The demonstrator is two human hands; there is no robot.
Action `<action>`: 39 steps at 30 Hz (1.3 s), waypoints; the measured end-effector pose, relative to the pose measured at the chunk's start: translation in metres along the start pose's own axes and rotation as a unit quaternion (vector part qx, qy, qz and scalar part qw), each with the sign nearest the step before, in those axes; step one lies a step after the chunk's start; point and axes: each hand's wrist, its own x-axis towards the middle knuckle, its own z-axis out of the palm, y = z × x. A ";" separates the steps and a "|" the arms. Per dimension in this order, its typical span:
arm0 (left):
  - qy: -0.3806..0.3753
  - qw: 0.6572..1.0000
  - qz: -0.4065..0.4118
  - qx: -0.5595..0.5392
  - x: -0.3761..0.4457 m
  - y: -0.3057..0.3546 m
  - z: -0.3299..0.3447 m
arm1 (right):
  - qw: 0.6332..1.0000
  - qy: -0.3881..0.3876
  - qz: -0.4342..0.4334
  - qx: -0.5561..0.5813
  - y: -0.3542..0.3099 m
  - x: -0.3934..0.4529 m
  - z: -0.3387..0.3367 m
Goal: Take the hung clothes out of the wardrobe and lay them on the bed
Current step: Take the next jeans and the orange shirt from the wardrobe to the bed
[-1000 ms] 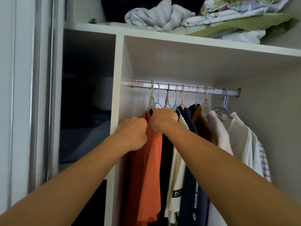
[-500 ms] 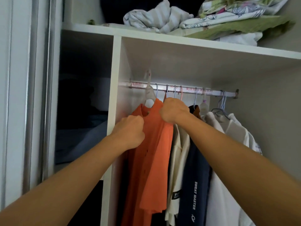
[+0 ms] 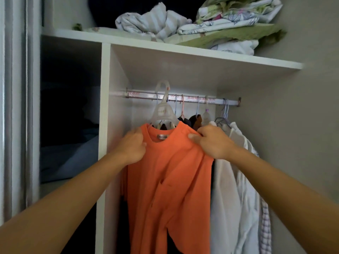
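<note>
Orange shirt (image 3: 170,180) spans between both hands, left hand (image 3: 134,147) and right hand (image 3: 212,142) each pinching a shoulder; its clear hanger (image 3: 162,110) sits above them, hook apparently raised over the rail (image 3: 183,98).

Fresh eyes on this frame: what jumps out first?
The orange shirt at centre, on a clear hanger whose hook is above the rail. The left hand and right hand each pinch a shoulder. White shirts hang to its right; crumpled bedding tops the shelf.
</note>
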 end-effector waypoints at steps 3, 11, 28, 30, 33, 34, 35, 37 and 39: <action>-0.003 1.000 -0.009 -0.005 -0.004 0.011 0.006 | 1.000 0.007 -0.018 -0.007 0.021 -0.024 -0.010; 0.049 0.995 -0.011 -0.081 -0.005 0.035 0.022 | 0.997 0.024 -0.053 -0.042 0.070 -0.087 -0.043; 0.010 0.940 0.177 -0.292 -0.081 0.132 0.024 | 0.982 0.079 0.160 -0.063 0.061 -0.247 -0.103; -0.008 0.919 0.202 -0.339 -0.097 0.144 0.026 | 0.973 0.090 0.199 -0.067 0.052 -0.272 -0.111; -0.047 0.889 0.217 -0.400 -0.121 0.168 0.026 | 0.957 0.124 0.254 -0.059 0.041 -0.311 -0.128; -0.053 0.883 0.224 -0.410 -0.128 0.178 0.025 | 0.951 0.138 0.271 -0.055 0.037 -0.324 -0.134; -0.056 0.877 0.230 -0.419 -0.135 0.190 0.025 | 0.945 0.151 0.286 -0.054 0.034 -0.337 -0.141; -0.079 0.861 0.239 -0.443 -0.151 0.212 0.025 | 0.935 0.168 0.307 -0.062 0.029 -0.364 -0.155; -0.103 0.842 0.248 -0.468 -0.169 0.235 0.025 | 0.926 0.168 0.329 -0.082 0.025 -0.391 -0.171</action>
